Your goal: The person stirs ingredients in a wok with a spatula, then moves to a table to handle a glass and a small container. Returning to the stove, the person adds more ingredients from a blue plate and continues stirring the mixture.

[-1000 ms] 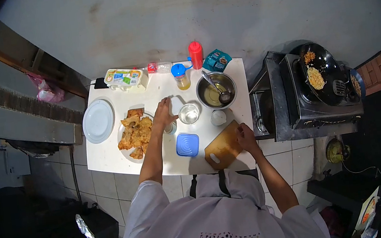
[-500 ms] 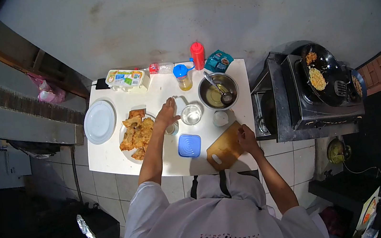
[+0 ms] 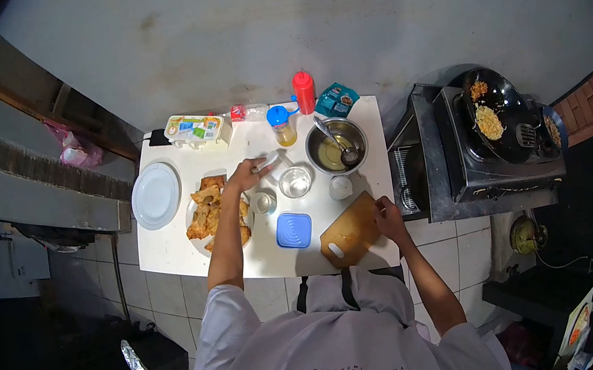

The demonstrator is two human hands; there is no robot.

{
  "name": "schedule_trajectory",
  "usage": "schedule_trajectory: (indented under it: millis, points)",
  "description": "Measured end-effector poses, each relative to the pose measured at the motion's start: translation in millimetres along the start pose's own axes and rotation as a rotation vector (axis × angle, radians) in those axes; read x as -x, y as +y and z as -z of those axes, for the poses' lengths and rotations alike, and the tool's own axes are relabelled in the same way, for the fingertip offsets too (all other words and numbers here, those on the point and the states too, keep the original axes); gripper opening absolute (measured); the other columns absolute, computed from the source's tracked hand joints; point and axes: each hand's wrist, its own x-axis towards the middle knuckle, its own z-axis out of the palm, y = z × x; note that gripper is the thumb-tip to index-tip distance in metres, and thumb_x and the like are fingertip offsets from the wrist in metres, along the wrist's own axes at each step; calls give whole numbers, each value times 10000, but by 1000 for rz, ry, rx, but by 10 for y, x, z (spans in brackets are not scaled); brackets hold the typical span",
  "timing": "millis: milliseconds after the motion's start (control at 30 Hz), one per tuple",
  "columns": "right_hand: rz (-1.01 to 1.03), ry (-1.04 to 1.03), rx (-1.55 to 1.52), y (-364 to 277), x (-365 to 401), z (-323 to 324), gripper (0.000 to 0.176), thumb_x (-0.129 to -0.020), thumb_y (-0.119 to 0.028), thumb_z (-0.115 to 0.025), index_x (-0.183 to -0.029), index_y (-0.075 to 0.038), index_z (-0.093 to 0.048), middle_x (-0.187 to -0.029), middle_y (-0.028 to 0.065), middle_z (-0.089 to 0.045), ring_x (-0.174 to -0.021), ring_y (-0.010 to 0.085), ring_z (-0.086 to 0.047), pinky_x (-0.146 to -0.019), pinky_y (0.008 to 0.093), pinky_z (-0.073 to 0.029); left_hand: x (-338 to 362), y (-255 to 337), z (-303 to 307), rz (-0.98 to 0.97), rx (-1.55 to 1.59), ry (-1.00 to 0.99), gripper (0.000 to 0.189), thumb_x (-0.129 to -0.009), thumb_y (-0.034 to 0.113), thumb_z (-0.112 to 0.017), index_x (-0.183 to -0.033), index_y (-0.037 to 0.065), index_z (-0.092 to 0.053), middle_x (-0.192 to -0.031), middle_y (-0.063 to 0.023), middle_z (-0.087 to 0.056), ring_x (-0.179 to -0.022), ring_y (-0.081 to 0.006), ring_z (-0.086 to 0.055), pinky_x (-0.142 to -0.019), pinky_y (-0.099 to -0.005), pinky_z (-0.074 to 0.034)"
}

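Observation:
My left hand (image 3: 246, 174) reaches over the table past the plate of fried pieces (image 3: 203, 218), its fingers closed at the edge of a small whitish object (image 3: 272, 160). Just below that hand stands a small glass jar (image 3: 263, 202), and to its right a clear bowl (image 3: 295, 182). Curled fingers of my right hand (image 3: 388, 216) rest by the right edge of the wooden cutting board (image 3: 348, 234); anything inside them is hidden. Between the hands lie a blue square lid (image 3: 294, 230) and a small white-topped container (image 3: 340, 187).
On the white table (image 3: 163, 251) are a white plate (image 3: 156, 196), an egg carton (image 3: 194, 129), a blue-capped bottle (image 3: 283, 126), a red bottle (image 3: 305, 94), a teal pouch (image 3: 337, 99) and a metal bowl with ladle (image 3: 336, 146). A wok (image 3: 499, 98) sits on the stove at right.
My left hand has moved left and slightly down, uncovering the glass jar, and the whitish object has shifted a little left with it. My right hand stays by the board.

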Motion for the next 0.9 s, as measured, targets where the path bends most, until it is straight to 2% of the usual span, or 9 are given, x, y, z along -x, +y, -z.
schedule_trajectory:
  millis: [67,267,367,433,533,600,700,767,900]
  points:
    - [-68,-15,-44,-14,28,33,118,-928,-96,-548,-942,20,-528,-748,87,-594,-551,131,-603,-495,285,-483,25,45,29,3,48,12,591,-873,421,-654,-1278,2,-555,-1214,-215,-607,-1121,-331,-594,-946,-381,-481]
    - [-53,-18,-22,42,100,113,103,-923,-76,-557,-941,22,-534,-756,97,-603,-564,148,-622,-504,289,-495,71,115,21,0,72,24,559,-864,384,-678,-1268,13,-569,-1208,-213,-611,-1108,-322,-602,-948,-374,-481]
    - [-48,21,-24,79,141,155,101,-918,-72,-569,-936,22,-537,-754,105,-607,-577,158,-632,-510,293,-499,83,144,-24,50,-21,37,575,-805,358,-745,-1244,20,-589,-1209,-208,-612,-1112,-313,-600,-959,-368,-476]
    - [-55,21,-38,26,164,246,97,-917,-68,-569,-929,22,-535,-753,108,-607,-580,154,-631,-515,293,-500,88,71,-87,-124,-223,128,600,-733,337,-806,-1205,21,-612,-1199,-192,-617,-1113,-308,-596,-966,-369,-470]
    - [-37,39,-30,-82,209,486,91,-917,-60,-569,-915,22,-529,-748,109,-606,-581,146,-624,-525,292,-500,77,-6,-118,-148,-225,166,591,-694,315,-835,-1170,31,-629,-1182,-177,-622,-1112,-313,-589,-969,-381,-466]
    - [-18,70,3,-165,283,730,90,-919,-56,-568,-906,22,-526,-746,107,-604,-578,141,-618,-528,291,-499,52,53,-25,-94,-109,214,550,-736,288,-809,-1200,66,-616,-1216,-179,-601,-1125,-287,-578,-958,-367,-467]
    - [0,158,-75,-23,324,1246,132,-938,-89,-568,-846,0,-535,-632,40,-547,-543,109,-572,-490,270,-455,199,592,169,-242,206,450,439,-857,212,-706,-1261,88,-588,-1222,-135,-610,-1131,-279,-567,-905,-414,-494]
    - [-50,190,-77,-120,381,1776,142,-944,-96,-559,-850,9,-543,-638,58,-556,-548,118,-575,-498,287,-451,562,1472,219,-275,264,595,419,-877,179,-684,-1253,26,-577,-1204,-150,-614,-1114,-254,-580,-922,-364,-484]
    - [-133,139,-91,-437,469,2910,272,-974,-155,-537,-758,7,-566,-633,30,-527,-546,82,-528,-491,276,-419,710,2328,-194,-424,507,539,200,-920,109,-622,-1086,2,-656,-1061,-88,-654,-938,-143,-609,-832,-278,-479]
